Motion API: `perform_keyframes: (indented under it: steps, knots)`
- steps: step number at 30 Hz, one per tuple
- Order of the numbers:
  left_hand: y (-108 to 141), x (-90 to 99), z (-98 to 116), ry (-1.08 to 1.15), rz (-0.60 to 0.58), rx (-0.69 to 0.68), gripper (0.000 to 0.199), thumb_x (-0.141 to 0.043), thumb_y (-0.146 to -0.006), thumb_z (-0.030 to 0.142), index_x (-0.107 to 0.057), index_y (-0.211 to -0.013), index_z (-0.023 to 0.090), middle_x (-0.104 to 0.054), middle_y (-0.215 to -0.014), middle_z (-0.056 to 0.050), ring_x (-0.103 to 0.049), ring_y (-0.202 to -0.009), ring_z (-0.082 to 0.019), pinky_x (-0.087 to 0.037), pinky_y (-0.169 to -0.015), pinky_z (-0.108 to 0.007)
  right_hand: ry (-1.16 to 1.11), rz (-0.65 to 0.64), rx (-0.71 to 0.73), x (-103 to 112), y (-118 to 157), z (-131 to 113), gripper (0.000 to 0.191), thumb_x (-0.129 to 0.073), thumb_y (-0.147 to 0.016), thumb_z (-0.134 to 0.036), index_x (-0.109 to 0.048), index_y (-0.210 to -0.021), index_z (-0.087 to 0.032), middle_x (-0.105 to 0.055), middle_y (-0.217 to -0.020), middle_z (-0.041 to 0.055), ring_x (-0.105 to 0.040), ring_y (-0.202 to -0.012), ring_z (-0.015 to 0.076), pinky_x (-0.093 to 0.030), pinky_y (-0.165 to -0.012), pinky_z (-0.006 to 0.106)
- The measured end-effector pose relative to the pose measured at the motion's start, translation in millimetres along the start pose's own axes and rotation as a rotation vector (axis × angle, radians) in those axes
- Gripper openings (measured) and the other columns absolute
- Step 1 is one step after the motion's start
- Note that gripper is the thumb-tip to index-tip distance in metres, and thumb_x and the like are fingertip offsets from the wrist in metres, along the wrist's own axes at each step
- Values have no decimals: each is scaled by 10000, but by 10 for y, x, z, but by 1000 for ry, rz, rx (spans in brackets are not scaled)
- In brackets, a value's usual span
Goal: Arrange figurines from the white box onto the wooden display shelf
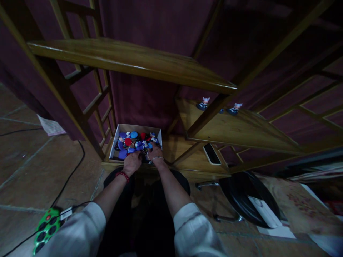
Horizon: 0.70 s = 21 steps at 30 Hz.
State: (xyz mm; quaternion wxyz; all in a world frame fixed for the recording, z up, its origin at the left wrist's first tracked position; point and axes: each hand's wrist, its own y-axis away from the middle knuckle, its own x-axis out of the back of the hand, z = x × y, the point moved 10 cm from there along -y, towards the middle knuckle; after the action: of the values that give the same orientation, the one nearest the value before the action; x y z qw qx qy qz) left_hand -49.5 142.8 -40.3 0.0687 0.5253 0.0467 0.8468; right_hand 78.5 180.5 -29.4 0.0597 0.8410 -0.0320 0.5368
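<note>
An open cardboard box [114, 149] with pale walls sits at the left end of the low wooden shelf. It is crowded with several small figurines [139, 145] in blue, purple, white and black, some with round red or blue tops. My left hand [133, 162], with a red bead bracelet, reaches over the box's front edge with its fingers curled down among the figurines. My right hand [154, 152], with a thin bangle, is beside it at the box's right side, its fingers bent beside a blue piece. Whatever sits between the fingertips of either hand is too small and dark to name.
A thick wooden shelf [128, 59] juts out above the box. To the right, two figurines stand on a middle shelf [214, 128], and a white-edged phone-like object [211, 154] lies below. A black stool [241, 200], a green multi-socket block [46, 230] and cables are on the floor.
</note>
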Motion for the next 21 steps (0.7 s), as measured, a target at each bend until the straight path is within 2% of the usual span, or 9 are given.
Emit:
perform_keyframes:
  steps: [11,21]
  knots:
    - [-34,57,-26,70,59,41,306,-383,-799,236,-591,-1023,250,-655,-943,-24,-595,-851,-165,-430,-735,-247,-72,-15,64,-13,-130,-69,360,-511,-736,-165,-531,-1085,-251,-584,-1088,14,-509,-1014,150,-356,-898,246]
    - [-52,124,-57,88,146,79,319,-365,-794,201,-576,-1033,225,-624,-1005,-56,-592,-851,-182,-435,-723,-265,-164,-10,32,-19,-144,26,395,-424,-718,-64,-524,-1063,-229,-578,-1084,7,-508,-1013,119,-364,-888,212]
